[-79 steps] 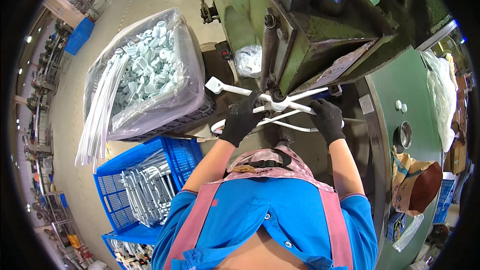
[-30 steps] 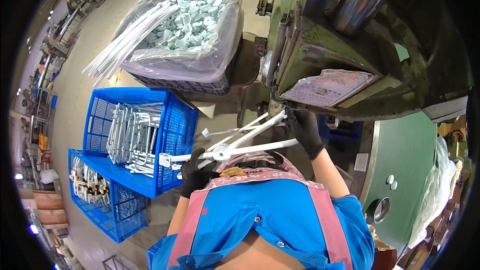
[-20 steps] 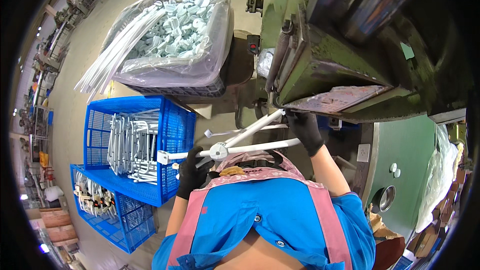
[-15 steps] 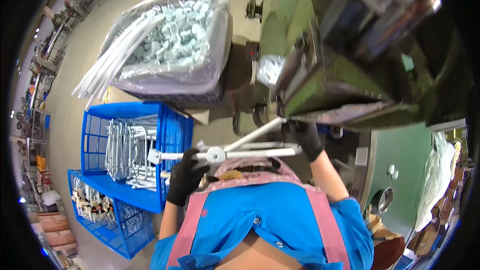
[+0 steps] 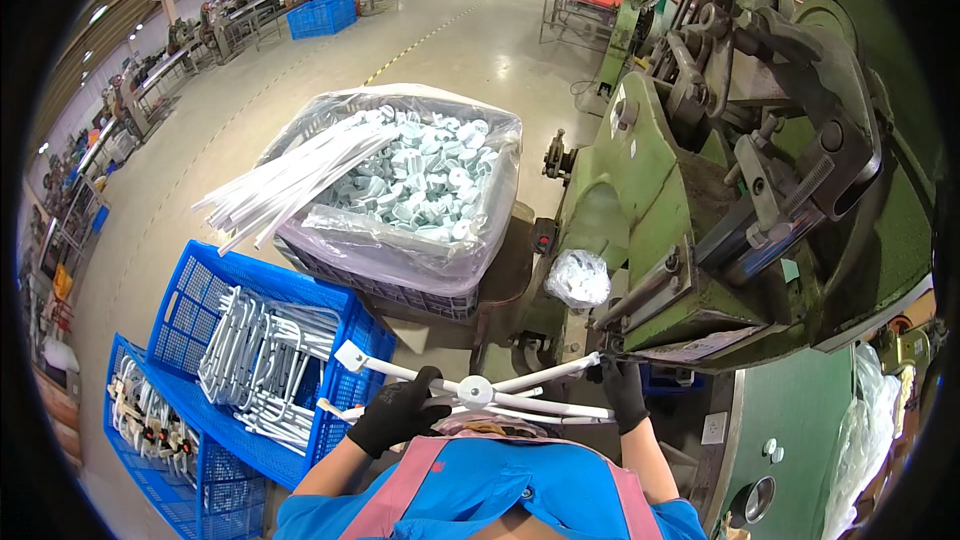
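Observation:
In front of my body I hold a white tube frame (image 5: 545, 376), whose crossing bars meet at a round white joint (image 5: 476, 392). My left hand (image 5: 398, 412), in a black glove, is closed round the bars left of that joint. A flat white bracket (image 5: 351, 356) sticks out past it at one bar's end. My right hand (image 5: 623, 396), gloved too, grips the frame at its right ends, just below the green machine (image 5: 640, 200). Its fingertips are partly hidden against the dark machine edge.
A plastic-lined crate (image 5: 400, 285) stands ahead, full of pale plastic caps (image 5: 430, 175) with white tubes (image 5: 290, 175) across it. Left of me, a blue crate (image 5: 175, 315) holds bent white frames (image 5: 265, 360); another blue crate (image 5: 235, 490) stands below it. A green table (image 5: 775, 420) is at right.
The view has tilted up, showing more of the machine and the hall, and the picture is sharper. Both hands still hold the white frame, with about the same grip.

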A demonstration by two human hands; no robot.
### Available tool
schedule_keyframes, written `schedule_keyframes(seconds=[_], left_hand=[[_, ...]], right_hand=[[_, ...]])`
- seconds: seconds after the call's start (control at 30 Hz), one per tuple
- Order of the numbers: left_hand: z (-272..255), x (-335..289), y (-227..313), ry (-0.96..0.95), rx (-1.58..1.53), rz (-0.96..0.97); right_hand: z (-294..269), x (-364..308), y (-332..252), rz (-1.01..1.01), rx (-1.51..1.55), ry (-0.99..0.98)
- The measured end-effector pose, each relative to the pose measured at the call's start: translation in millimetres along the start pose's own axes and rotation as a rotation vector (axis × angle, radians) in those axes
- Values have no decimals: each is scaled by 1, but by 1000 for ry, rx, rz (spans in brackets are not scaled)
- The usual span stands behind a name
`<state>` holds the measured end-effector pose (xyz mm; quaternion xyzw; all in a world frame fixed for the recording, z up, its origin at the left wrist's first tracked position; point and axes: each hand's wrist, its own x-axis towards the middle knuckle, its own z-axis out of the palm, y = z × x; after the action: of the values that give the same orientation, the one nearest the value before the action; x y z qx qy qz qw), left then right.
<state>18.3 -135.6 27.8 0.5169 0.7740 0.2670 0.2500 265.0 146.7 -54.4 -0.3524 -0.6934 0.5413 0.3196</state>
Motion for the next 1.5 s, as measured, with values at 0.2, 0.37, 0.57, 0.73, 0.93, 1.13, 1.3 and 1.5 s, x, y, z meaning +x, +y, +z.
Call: schedule_keyframes(seconds=[0.2, 0.37, 0.57, 0.73, 0.93, 1.13, 1.3, 1.5], left_hand=[[-5, 7, -11, -72, -26, 75], [-18, 17, -9, -140, -3, 76], [-7, 35, -35, -311, -226, 3], [4, 28, -40, -255, -153, 94], [-22, 27, -13, -128, 1, 216], [0, 32, -47, -296, -205, 75], [18, 36, -62, -237, -211, 30], [-9, 46, -44, -79, 57, 247]], right_hand=[[-10, 4, -25, 119, 7, -163], [-17, 1, -18, 181, 11, -132], [-8, 0, -20, 243, -12, -110], [-6, -1, -13, 192, 149, -54], [-22, 9, 10, 117, -116, -204], [0, -5, -10, 210, 156, -123], [2, -3, 4, 212, 213, -120], [-2, 3, 23, 69, 183, -100]])
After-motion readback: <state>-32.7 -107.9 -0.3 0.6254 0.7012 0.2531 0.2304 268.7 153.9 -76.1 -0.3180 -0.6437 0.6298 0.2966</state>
